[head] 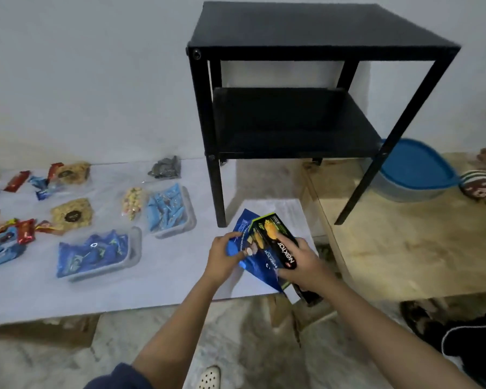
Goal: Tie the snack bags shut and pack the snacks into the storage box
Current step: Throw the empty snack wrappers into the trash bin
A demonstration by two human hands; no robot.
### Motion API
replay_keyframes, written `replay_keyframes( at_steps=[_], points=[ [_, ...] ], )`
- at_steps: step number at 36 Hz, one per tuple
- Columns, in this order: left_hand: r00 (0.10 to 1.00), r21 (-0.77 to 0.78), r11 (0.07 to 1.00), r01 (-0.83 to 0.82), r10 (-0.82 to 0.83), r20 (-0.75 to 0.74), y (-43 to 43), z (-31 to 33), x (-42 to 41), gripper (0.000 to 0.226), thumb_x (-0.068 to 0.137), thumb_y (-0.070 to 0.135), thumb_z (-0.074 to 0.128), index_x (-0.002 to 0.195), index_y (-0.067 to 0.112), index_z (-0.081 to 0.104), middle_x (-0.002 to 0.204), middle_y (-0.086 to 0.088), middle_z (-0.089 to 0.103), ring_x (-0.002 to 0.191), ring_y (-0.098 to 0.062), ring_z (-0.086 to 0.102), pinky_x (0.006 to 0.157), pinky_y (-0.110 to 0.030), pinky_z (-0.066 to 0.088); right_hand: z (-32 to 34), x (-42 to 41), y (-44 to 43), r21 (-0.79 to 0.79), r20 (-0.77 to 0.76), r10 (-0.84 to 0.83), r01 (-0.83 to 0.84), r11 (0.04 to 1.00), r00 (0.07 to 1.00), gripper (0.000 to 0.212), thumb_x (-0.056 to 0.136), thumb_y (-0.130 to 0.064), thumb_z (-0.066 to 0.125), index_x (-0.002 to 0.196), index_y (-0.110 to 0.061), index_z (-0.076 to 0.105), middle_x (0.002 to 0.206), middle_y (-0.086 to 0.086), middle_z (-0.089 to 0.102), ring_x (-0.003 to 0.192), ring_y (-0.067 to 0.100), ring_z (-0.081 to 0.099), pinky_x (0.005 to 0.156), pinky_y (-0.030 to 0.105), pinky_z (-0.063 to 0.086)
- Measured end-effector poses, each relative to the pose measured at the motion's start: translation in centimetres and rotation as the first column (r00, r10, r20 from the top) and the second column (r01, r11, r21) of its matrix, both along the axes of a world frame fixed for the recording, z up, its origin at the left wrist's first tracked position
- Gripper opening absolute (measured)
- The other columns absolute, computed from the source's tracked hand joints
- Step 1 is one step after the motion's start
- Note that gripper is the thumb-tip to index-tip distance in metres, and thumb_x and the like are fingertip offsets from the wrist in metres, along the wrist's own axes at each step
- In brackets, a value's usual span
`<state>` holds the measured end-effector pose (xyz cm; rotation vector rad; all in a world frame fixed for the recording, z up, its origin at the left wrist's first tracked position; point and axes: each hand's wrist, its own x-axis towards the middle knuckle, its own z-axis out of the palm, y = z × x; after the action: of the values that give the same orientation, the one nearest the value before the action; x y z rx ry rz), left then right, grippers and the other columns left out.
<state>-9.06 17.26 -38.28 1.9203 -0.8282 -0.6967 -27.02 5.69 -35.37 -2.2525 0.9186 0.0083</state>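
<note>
- Key relation — the blue snack bag point(243, 223) and the black carton point(275, 234) are held together between both hands. Their long axes run from the fingers away toward the black shelf unit point(292, 122), tilted slightly left.
- Left hand point(223, 255): the fingers point(232, 236) are curled onto the bag's left edge, which appears to be pinched against the thumb.
- Right hand point(302, 266): the fingers are wrapped round the near end of the carton, which lies on top of the bag. Whether the bag is also gripped by this hand cannot be told.
- Bag mouth: not clearly seen, and no knot can be made out. The tying step is judged not yet done.
- Lidded tub point(413, 169): judged the likely storage box. It sits on the wooden counter point(404, 248), well beyond and to the right of the right-hand fingers, so the right hand is the nearer.
- Obstruction — a front leg point(359, 186) of the shelf unit crosses the line from the fingers to the tub, and the blue lid is still on.
- Left of the left-hand fingers, on the white counter point(166, 276): two clear trays point(192, 217) of blue packets. Farther left, loose wrapped snacks point(70, 213) are spread out.
</note>
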Motion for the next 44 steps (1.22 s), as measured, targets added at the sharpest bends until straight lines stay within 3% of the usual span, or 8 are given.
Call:
replay_keyframes(
  at_steps=[9, 13, 16, 26, 30, 33, 38, 44],
  points=[
    [0.962, -0.054, 0.962, -0.268, 0.27, 0.044, 8.7, 3.6, -5.1, 0.04, 0.075, 0.008, 0.075, 0.112, 0.013, 0.06, 0.111, -0.006, 0.048, 0.103, -0.012, 0.047, 0.087, -0.015, 0.035, 5.4, -2.3, 2.6, -0.096, 0.095, 0.266, -0.257, 0.962, 0.959, 0.089, 0.077, -0.039, 0.066, 0.126, -0.074, 0.001, 0.131, -0.002, 0.033, 0.107, 0.021, 0.054, 0.084, 0.037, 0.052],
    [0.942, -0.044, 0.948, -0.317, 0.32, 0.099, 13.4, 5.1, -5.6, 0.042, 0.077, 0.007, 0.073, 0.117, 0.007, 0.058, 0.109, -0.004, 0.043, 0.097, -0.009, 0.045, 0.075, 0.004, 0.033, 6.0, -1.1, 5.5, -0.091, 0.126, 0.392, -0.383, 0.919, 0.911, 0.089, 0.076, -0.039, 0.066, 0.117, -0.08, -0.002, 0.127, -0.006, 0.035, 0.1, 0.015, 0.056, 0.082, 0.036, 0.053],
    [0.895, -0.058, 0.905, -0.422, 0.426, 0.134, 17.6, 6.1, -5.5, 0.043, 0.076, 0.008, 0.073, 0.117, 0.006, 0.059, 0.108, -0.004, 0.043, 0.097, -0.01, 0.045, 0.074, 0.006, 0.032, 6.2, 0.8, 8.5, -0.083, 0.137, 0.481, -0.474, 0.877, 0.866, 0.087, 0.077, -0.04, 0.066, 0.115, -0.081, -0.001, 0.125, -0.006, 0.035, 0.102, 0.013, 0.054, 0.083, 0.034, 0.052],
    [0.663, -0.091, 0.671, -0.736, 0.741, 0.108, 33.3, 5.9, -4.8, 0.044, 0.077, 0.005, 0.072, 0.118, 0.003, 0.058, 0.11, -0.003, 0.042, 0.102, -0.012, 0.046, 0.074, 0.006, 0.034, 6.3, 9.5, 21.6, -0.055, 0.15, 0.735, -0.736, 0.674, 0.662, 0.087, 0.074, -0.041, 0.066, 0.115, -0.081, 0.001, 0.122, -0.006, 0.037, 0.105, 0.014, 0.052, 0.088, 0.037, 0.05],
    [0.565, -0.083, 0.569, -0.818, 0.822, 0.07, 39.3, 5.0, -4.2, 0.044, 0.078, 0.006, 0.071, 0.12, 0.005, 0.057, 0.112, -0.003, 0.042, 0.103, -0.014, 0.047, 0.08, -0.003, 0.042, 5.7, 13.2, 27.4, -0.046, 0.111, 0.82, -0.822, 0.568, 0.561, 0.086, 0.074, -0.042, 0.065, 0.116, -0.08, 0.0, 0.132, -0.005, 0.034, 0.109, 0.014, 0.05, 0.088, 0.035, 0.05],
    [0.478, -0.085, 0.482, -0.872, 0.876, 0.063, 44.0, 4.3, -3.3, 0.043, 0.077, 0.004, 0.072, 0.118, 0.004, 0.058, 0.114, -0.005, 0.043, 0.104, -0.014, 0.046, 0.074, 0.006, 0.034, 5.2, 16.2, 32.1, -0.045, 0.054, 0.875, -0.874, 0.483, 0.481, 0.084, 0.075, -0.044, 0.064, 0.129, -0.071, 0.006, 0.142, -0.002, 0.028, 0.114, 0.016, 0.048, 0.084, 0.031, 0.051],
    [0.348, -0.068, 0.349, -0.935, 0.937, 0.026, 52.0, 3.4, -1.6, 0.044, 0.075, 0.006, 0.074, 0.116, 0.005, 0.06, 0.11, -0.004, 0.043, 0.103, -0.013, 0.045, 0.087, -0.012, 0.031, 4.4, 21.4, 40.5, -0.021, 0.011, 0.93, -0.929, 0.369, 0.368, 0.082, 0.078, -0.04, 0.067, 0.138, -0.058, 0.013, 0.143, 0.0, 0.026, 0.114, 0.016, 0.046, 0.085, 0.029, 0.045],
    [0.176, -0.047, 0.176, -0.983, 0.984, 0.006, 61.4, 2.6, -0.9, 0.044, 0.074, 0.008, 0.076, 0.115, 0.004, 0.06, 0.109, -0.005, 0.045, 0.102, -0.013, 0.046, 0.09, -0.016, 0.033, 3.5, 26.1, 50.6, 0.016, -0.016, 0.969, -0.969, 0.246, 0.246, 0.083, 0.077, -0.041, 0.068, 0.137, -0.059, 0.014, 0.141, -0.001, 0.029, 0.111, 0.015, 0.05, 0.083, 0.033, 0.052]
  ],
)
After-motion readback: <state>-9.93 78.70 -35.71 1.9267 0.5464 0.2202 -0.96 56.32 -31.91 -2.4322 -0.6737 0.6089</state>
